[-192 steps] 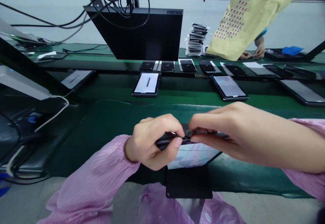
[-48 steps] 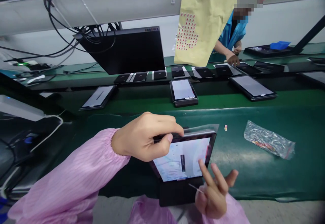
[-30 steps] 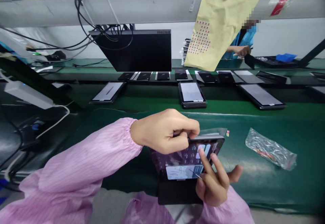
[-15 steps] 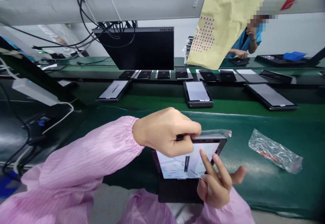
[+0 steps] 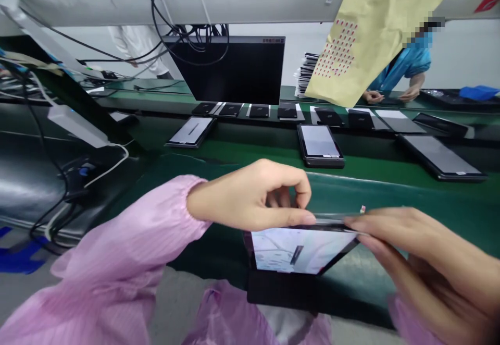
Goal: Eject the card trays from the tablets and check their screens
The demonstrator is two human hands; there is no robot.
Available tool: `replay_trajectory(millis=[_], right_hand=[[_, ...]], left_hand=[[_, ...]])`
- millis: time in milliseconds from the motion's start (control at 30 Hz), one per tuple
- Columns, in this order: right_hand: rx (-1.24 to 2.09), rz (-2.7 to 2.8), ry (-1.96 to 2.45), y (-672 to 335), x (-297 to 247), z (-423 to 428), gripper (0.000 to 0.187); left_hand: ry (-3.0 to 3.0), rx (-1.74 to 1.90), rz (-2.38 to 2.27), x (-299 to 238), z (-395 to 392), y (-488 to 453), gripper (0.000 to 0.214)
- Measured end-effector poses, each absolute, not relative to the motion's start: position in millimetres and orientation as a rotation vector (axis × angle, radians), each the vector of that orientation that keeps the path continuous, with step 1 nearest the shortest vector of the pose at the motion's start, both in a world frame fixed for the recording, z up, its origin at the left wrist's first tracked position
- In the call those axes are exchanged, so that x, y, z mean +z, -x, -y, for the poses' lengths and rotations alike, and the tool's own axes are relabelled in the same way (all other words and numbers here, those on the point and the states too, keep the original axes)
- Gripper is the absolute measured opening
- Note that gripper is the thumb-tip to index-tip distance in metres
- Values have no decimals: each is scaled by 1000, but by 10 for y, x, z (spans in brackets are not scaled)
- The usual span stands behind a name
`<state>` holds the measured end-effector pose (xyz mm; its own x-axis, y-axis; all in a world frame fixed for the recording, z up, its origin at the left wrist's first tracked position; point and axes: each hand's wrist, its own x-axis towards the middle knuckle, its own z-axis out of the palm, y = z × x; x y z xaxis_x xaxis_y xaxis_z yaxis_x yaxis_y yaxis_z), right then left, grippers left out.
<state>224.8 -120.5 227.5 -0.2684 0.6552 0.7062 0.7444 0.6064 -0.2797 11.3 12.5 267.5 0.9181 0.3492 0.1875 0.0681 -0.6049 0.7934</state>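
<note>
A black tablet (image 5: pixel 300 248) with a lit screen stands tilted against the near edge of the green bench. My left hand (image 5: pixel 253 194) is curled over its top edge, thumb pressed along the top, fingers bent. My right hand (image 5: pixel 414 251) comes in from the right, and its fingertips pinch the tablet's top right corner, where a thin clear film (image 5: pixel 336 219) and a small tab (image 5: pixel 363 209) show. Both wrists wear pink sleeves.
Several tablets and phones lie on the green conveyor (image 5: pixel 273 149) behind, the nearest lit one (image 5: pixel 320 144) straight ahead. A black monitor (image 5: pixel 234 69) hangs over the belt. A person in blue (image 5: pixel 406 69) works behind a yellow envelope (image 5: pixel 371 27). Cables and a white adapter (image 5: pixel 76 126) lie at left.
My right hand left the screen, where a finger was touching it, and rose to grip the tablet's top right corner. The view shifted left; the clear bag on the bench is out of sight.
</note>
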Motion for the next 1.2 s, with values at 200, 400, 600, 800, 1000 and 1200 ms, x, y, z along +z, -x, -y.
replay_trajectory(millis=[200,400,600,800,1000,1200], right_hand=[[-162,2292,1118,-1969,2603,863,12],[-38,2449,1154,-1957,2580,872,9],[22,2566,1163,-1915,2616,866,13],[102,2636,1142,-1884,2695,810,19],[220,2673,1109,-1880,2750,744,21],[237,2616,1184,-1888,2768,683,19]], left_hand=[[-1963,890,-412,2399,115,127,13],[-2023,1077,-386,2274,193,114,17],[-2107,1199,-373,2204,187,115,12],[-2158,1236,-404,2187,166,101,12],[-2191,1281,-365,2193,122,73,13],[-2194,1321,-370,2187,105,44,13]])
